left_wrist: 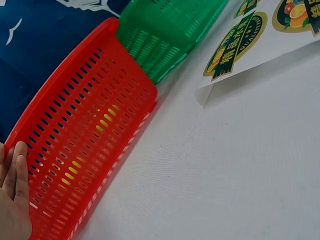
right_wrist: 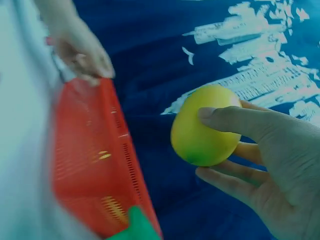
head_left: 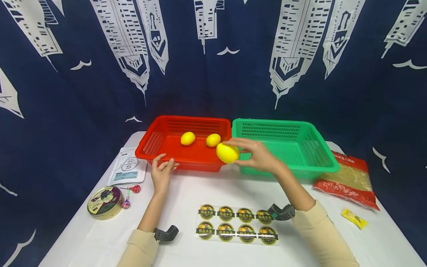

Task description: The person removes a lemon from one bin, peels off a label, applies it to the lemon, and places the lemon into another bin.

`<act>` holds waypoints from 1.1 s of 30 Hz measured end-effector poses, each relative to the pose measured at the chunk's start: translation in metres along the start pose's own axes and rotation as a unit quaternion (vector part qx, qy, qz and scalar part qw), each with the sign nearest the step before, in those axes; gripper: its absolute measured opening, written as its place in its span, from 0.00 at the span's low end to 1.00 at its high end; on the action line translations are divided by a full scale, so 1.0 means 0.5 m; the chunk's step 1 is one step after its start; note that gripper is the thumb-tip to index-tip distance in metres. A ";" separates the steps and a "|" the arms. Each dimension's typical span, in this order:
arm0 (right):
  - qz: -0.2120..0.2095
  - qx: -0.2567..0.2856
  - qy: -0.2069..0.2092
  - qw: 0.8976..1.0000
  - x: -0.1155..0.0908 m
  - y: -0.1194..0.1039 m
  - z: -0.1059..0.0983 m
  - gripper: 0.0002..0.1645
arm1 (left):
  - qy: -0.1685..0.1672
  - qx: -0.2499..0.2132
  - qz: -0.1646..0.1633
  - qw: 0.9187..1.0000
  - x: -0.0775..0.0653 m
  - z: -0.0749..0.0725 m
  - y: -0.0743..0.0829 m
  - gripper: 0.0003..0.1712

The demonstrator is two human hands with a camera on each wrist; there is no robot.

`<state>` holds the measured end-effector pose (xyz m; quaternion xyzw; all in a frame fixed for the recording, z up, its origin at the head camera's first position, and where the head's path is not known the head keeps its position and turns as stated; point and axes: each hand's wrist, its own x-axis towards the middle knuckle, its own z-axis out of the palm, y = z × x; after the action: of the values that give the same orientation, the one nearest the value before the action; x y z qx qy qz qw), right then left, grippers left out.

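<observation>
A yellow lemon (head_left: pixel 227 153) is in my right hand (head_left: pixel 255 155), pinched between thumb and fingers above the front right corner of the red basket (head_left: pixel 183 165). In the right wrist view the lemon (right_wrist: pixel 206 125) shows a greenish patch low on its side. Two more lemons lie inside the red basket, a left one (head_left: pixel 188 138) and a right one (head_left: pixel 213 140). My left hand (head_left: pixel 161 174) holds the front rim of that basket near its left end; in the left wrist view its fingers (left_wrist: pixel 21 175) lie against the outer wall.
A green basket (head_left: pixel 287 170) adjoins the red one. Sticker sheet (head_left: pixel 237 224) in front. At left are a white pouch (head_left: pixel 128 167), a round tin (head_left: pixel 105 202) and lollipops (head_left: pixel 126 204). At right lie a red-edged bag (head_left: pixel 350 178) and a yellow-wrapped sweet (head_left: pixel 353 218).
</observation>
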<state>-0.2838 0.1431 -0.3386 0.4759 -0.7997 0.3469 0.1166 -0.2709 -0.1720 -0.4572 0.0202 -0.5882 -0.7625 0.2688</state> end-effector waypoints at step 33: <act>0.127 0.004 -0.138 0.982 -0.205 0.034 0.114 0.35 | -0.008 0.039 -0.052 0.998 -0.033 0.009 0.074 0.23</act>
<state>-0.2368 0.1801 -0.4410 0.4146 -0.8605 0.2929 -0.0421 -0.2438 -0.1669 -0.4268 0.0550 -0.6175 -0.7521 0.2234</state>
